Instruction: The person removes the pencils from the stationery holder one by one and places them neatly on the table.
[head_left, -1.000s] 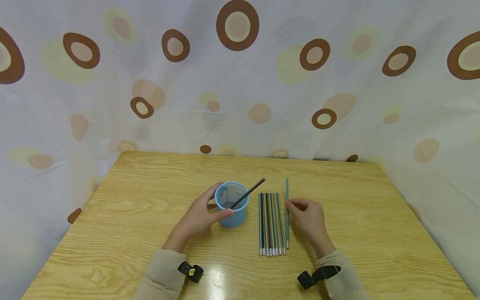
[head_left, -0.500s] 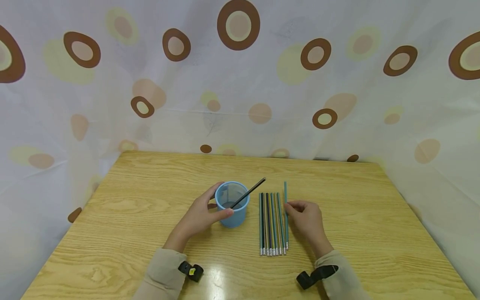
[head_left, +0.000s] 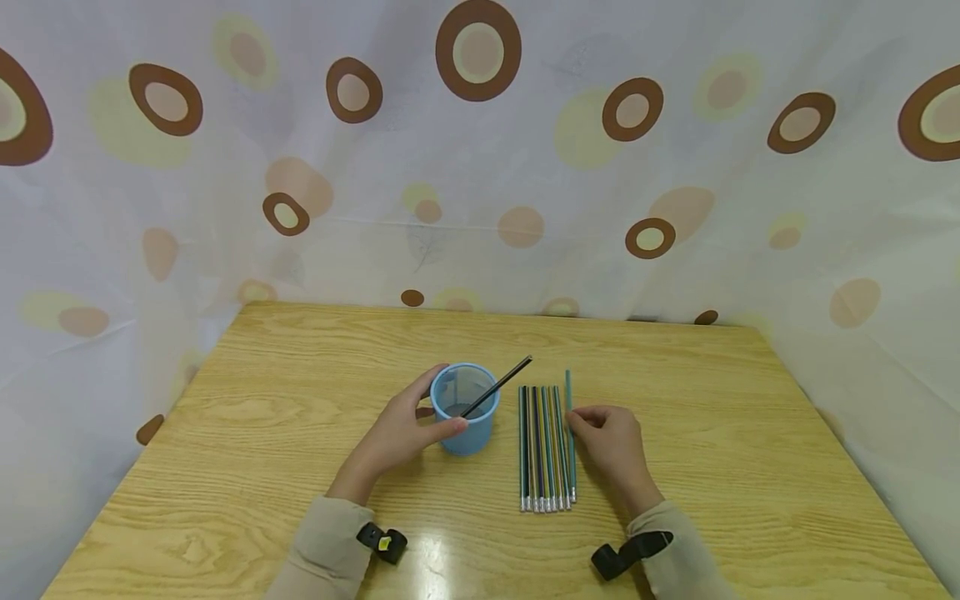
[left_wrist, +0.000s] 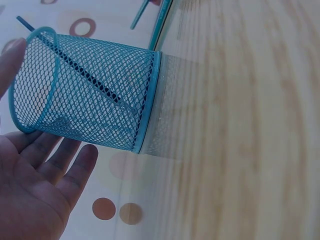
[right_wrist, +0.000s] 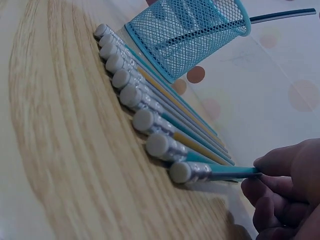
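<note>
A light blue mesh pencil cup (head_left: 467,440) stands upright on the table, with one dark striped pencil (head_left: 507,381) leaning in it. My left hand (head_left: 397,432) holds the cup, its thumb at the near rim and the other fingers round the far left side. Right of the cup lies a row of several pencils (head_left: 542,454), side by side, their white erasers (right_wrist: 120,78) towards me. At the row's right edge, my right hand (head_left: 613,446) pinches a teal pencil (right_wrist: 232,172) between thumb and forefinger. That pencil's eraser end sits close beside the last one; its far end sticks out beyond the row.
The wood-grain table (head_left: 300,367) runs back to a white curtain (head_left: 480,167) with brown and yellow spots. Black straps with small cameras sit on both sleeves (head_left: 326,542).
My right hand has drawn the teal pencil left and slightly towards me, so it now lies against or very near the row. The left hand and cup stay put.
</note>
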